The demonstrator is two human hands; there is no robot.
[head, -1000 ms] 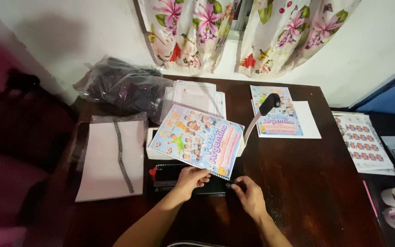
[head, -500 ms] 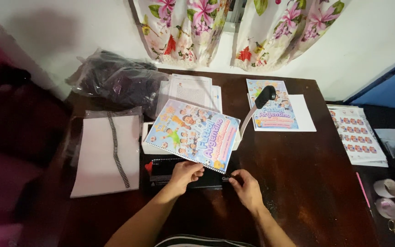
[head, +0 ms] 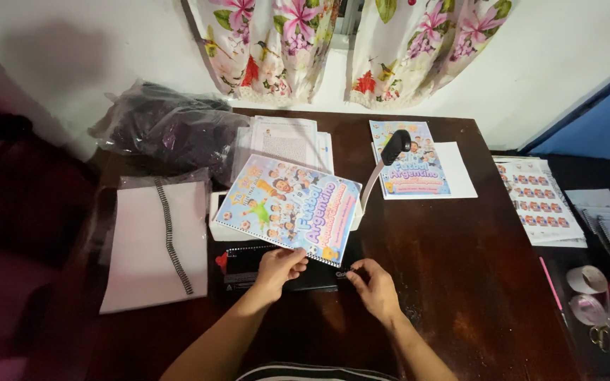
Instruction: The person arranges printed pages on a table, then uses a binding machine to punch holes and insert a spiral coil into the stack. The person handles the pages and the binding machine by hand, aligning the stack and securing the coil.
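Note:
A colourful cartoon-printed booklet cover (head: 287, 209) lies tilted on a comb binding machine (head: 277, 271) in the middle of the dark wooden table (head: 460, 282). My left hand (head: 279, 267) rests on the booklet's lower edge, fingers curled over the black comb along that edge. My right hand (head: 373, 285) pinches at the booklet's lower right corner by the machine's front. The machine's lever (head: 388, 156) sticks up to the right with a black grip.
A black spiral comb (head: 171, 236) lies on a white sheet at left. A dark plastic bag (head: 171, 130), a paper stack (head: 284, 141), a second printed cover (head: 409, 159), sticker sheets (head: 534, 197), tape rolls (head: 586, 289) and scissors (head: 599, 335) surround the work.
The view has shifted slightly. Both hands stay at the booklet's lower edge, the right hand a little nearer the corner.

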